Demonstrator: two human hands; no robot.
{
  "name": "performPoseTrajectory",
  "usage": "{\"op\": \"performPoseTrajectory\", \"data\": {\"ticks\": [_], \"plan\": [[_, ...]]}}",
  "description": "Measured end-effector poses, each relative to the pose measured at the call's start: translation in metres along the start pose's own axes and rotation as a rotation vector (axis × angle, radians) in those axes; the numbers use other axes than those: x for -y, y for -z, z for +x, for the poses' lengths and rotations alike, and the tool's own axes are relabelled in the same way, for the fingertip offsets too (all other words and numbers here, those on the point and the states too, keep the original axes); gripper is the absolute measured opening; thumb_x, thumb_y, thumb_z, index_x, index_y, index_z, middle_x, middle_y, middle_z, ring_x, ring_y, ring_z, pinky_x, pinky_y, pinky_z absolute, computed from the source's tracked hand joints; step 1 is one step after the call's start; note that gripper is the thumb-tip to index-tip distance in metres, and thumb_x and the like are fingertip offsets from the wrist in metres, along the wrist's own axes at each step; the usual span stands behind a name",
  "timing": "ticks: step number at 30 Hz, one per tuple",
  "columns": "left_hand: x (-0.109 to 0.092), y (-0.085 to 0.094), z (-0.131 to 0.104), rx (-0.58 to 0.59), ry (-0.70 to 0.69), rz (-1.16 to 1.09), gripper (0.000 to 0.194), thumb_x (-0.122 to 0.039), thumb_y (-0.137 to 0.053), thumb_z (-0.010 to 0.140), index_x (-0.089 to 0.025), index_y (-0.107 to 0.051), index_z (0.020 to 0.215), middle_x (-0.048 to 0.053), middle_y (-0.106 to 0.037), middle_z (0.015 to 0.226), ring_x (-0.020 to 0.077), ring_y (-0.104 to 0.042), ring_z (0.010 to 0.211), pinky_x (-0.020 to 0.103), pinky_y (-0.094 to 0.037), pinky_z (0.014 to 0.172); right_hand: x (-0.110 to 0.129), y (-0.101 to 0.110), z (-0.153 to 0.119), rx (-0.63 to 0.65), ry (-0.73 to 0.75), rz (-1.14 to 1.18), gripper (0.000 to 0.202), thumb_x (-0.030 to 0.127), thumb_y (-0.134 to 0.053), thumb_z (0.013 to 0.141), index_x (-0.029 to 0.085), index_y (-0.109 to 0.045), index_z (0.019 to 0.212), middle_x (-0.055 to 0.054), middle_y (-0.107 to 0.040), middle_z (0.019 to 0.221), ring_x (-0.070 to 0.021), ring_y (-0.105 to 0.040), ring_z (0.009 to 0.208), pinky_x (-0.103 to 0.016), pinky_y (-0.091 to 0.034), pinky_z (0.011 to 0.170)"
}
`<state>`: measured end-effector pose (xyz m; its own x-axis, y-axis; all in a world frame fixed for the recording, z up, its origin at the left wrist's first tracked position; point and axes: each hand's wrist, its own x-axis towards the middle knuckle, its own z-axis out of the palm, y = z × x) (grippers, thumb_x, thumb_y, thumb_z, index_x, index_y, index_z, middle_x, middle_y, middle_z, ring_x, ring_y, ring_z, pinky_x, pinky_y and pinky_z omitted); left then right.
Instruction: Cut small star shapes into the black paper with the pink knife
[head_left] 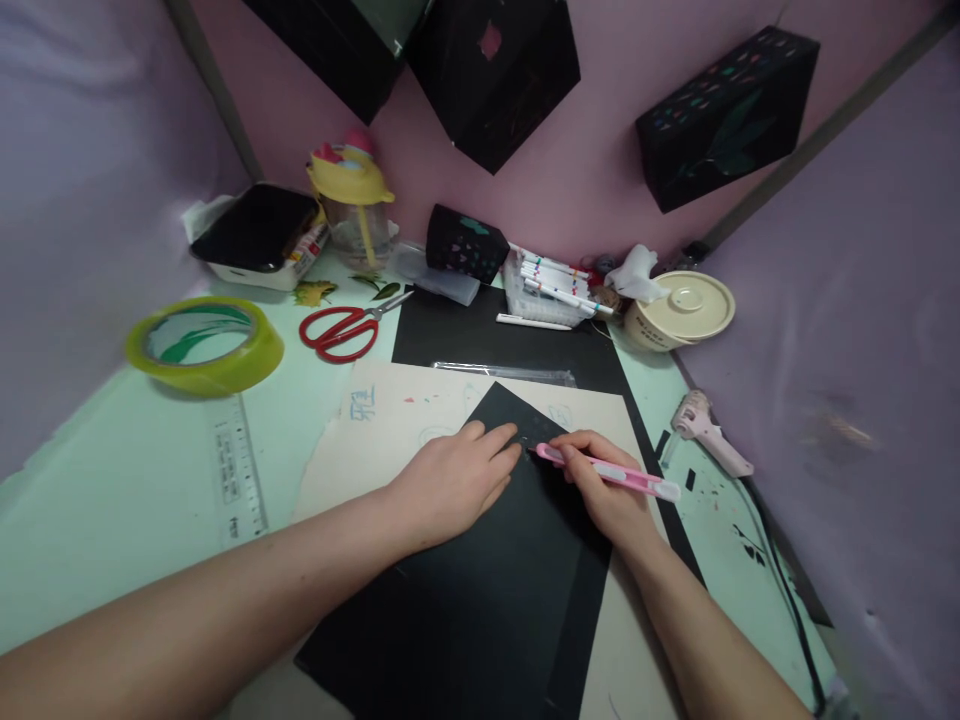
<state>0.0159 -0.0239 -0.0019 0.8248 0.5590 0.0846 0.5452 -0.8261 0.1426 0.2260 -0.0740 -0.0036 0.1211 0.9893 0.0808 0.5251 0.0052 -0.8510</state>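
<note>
My left hand (457,482) lies flat on a sheet of black card (480,610), its fingers stretched toward the card's upper corner. In my right hand (611,500) is a pink utility knife (622,472), held like a pen. The knife's tip touches or hovers just over the card, close to my left fingertips; I cannot tell which. Small pale marks show on the card at that spot. Beneath the black card is a larger cream sheet (390,420) with blue scribbles, and another black sheet (420,330) lies under that.
Red-handled scissors (341,335), a roll of yellow tape (206,375) and a clear ruler (236,470) lie left. Behind stand a yellow-lidded bottle (352,200) and a tray of markers (551,285). To the right are a lidded bowl (682,315) and a corded glue gun (709,430). Black boxes (495,90) hang above.
</note>
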Motion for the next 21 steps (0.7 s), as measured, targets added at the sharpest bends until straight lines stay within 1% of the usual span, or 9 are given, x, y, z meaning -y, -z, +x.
{"op": "performPoseTrajectory", "data": {"ticks": [2,4,6,11,16,21], "plan": [[0.0000,0.0000,-0.0002,-0.001,-0.002,-0.002,0.035,-0.028,-0.037,0.098,-0.019,-0.053,0.129,0.007,-0.048,0.141,0.0230,-0.054,0.102,0.032,-0.050,0.069,-0.0026,-0.0008,-0.0003,-0.009,-0.031,0.059,0.021,0.036,-0.056,0.090,0.019,-0.068,0.093,-0.001,-0.064,0.066,-0.0141,-0.059,0.058,-0.025,-0.047,0.054],[-0.0001,0.0003,-0.0006,0.000,-0.002,0.007,0.035,-0.028,-0.038,0.098,-0.019,-0.053,0.129,0.007,-0.048,0.141,0.0232,-0.054,0.102,0.032,-0.050,0.070,-0.0037,-0.0017,-0.0004,0.004,-0.037,0.104,0.022,0.037,-0.058,0.089,0.019,-0.067,0.097,-0.002,-0.066,0.071,-0.0137,-0.060,0.059,-0.024,-0.048,0.054],[-0.0003,0.0006,-0.0010,-0.003,-0.004,0.017,0.035,-0.028,-0.038,0.098,-0.019,-0.053,0.129,0.006,-0.048,0.140,0.0235,-0.054,0.101,0.032,-0.050,0.069,-0.0034,-0.0025,-0.0004,0.013,-0.027,0.098,0.020,0.036,-0.060,0.087,0.019,-0.068,0.095,-0.003,-0.068,0.074,-0.0139,-0.061,0.062,-0.024,-0.049,0.056],[-0.0006,0.0013,-0.0014,-0.008,-0.007,0.007,0.036,-0.028,-0.038,0.098,-0.018,-0.052,0.129,0.007,-0.049,0.140,0.0231,-0.054,0.101,0.032,-0.049,0.071,-0.0015,-0.0041,-0.0004,-0.001,-0.002,0.044,0.019,0.035,-0.064,0.084,0.018,-0.070,0.090,-0.003,-0.068,0.072,-0.0149,-0.062,0.063,-0.024,-0.048,0.056],[-0.0003,0.0006,-0.0012,-0.002,-0.002,-0.006,0.037,-0.028,-0.037,0.098,-0.018,-0.052,0.130,0.009,-0.048,0.140,0.0232,-0.054,0.102,0.032,-0.049,0.071,-0.0027,-0.0051,-0.0004,0.001,0.008,0.032,0.020,0.035,-0.063,0.084,0.018,-0.071,0.090,-0.003,-0.069,0.072,-0.0154,-0.063,0.063,-0.025,-0.049,0.056],[0.0003,-0.0009,-0.0015,-0.022,-0.007,0.016,0.036,-0.028,-0.037,0.098,-0.018,-0.053,0.129,0.006,-0.049,0.139,0.0232,-0.054,0.100,0.032,-0.049,0.068,-0.0032,-0.0047,-0.0009,0.008,0.003,0.032,0.019,0.035,-0.062,0.085,0.018,-0.071,0.090,-0.004,-0.070,0.074,-0.0156,-0.064,0.065,-0.025,-0.050,0.058]]}}
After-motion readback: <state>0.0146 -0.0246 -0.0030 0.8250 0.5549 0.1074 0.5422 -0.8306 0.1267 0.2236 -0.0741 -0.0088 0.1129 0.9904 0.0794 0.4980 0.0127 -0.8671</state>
